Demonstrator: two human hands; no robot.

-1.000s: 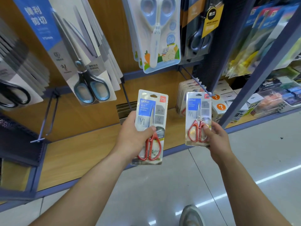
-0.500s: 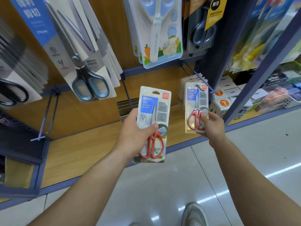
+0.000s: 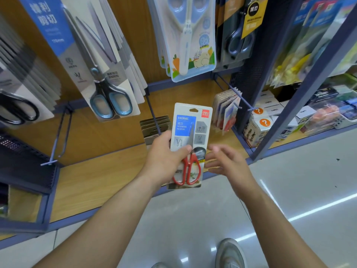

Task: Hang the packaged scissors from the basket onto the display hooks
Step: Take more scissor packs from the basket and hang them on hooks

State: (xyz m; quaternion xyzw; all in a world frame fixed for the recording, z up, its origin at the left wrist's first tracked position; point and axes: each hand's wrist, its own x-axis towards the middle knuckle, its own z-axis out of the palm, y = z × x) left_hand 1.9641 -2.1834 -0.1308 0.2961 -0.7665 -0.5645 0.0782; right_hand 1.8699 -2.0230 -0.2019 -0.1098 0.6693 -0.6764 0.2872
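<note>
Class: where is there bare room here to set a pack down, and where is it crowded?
Bare: wooden shelf between mesh tray and left hand; empty hook above it. Crowded: upper row of hanging scissor packs.

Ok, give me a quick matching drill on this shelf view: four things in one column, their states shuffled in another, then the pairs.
Things
1. red-handled scissors pack
2. right hand
3. rabbit scissors pack
4. lower-left hook

States
A. bare, nothing hanging on it
B. gripped by the left hand
C. open, holding nothing
D. hanging at top centre

Pairs: 1-B, 2-C, 3-D, 4-A
</note>
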